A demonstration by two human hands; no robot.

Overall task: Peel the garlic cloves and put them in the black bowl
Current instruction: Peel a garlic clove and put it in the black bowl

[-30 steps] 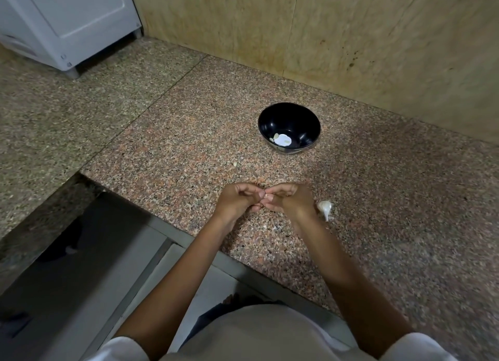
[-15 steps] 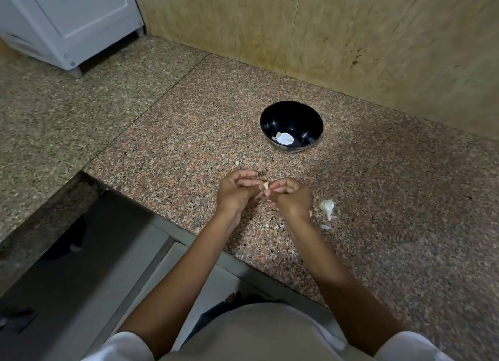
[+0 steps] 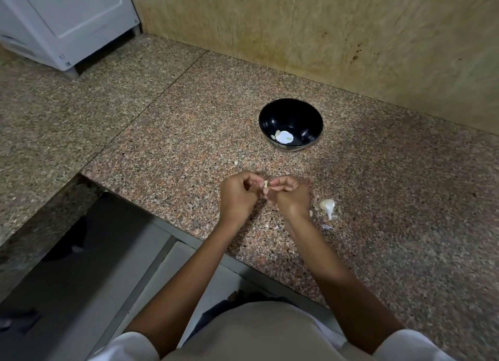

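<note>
A speckled granite counter (image 3: 167,133) fills most of the view, with a seam running from the near left toward the far wall. Behind it stands a beige stone wall (image 3: 364,41), marked with a few dark spots at the right. In the far left corner a white appliance (image 3: 70,20) stands on the counter on short feet. At the near edge of the view is the person's pale shirt (image 3: 259,331), and both bare forearms reach forward from it over the counter's near edge.

The black bowl (image 3: 302,117) sits on the counter on the far side of the hands, well apart from them and a little to the right. In its bottom, toward the near left side, lie a few pale peeled garlic cloves (image 3: 284,137).

The left hand (image 3: 237,195) and the right hand (image 3: 293,198) are held close together over the counter, with the fingers of both curled in. Between their fingertips they pinch one small garlic clove (image 3: 265,183), which shows pale in the gap between the two hands. How much skin is on it is too small to tell.

Just right of the right hand, part of a garlic head (image 3: 327,205) lies on the counter, white, with its stalk pointing toward the near side. Beside it are thin scraps of skin (image 3: 327,227). One tiny pale bit (image 3: 236,162) lies on the counter to the far left of the hands.
</note>
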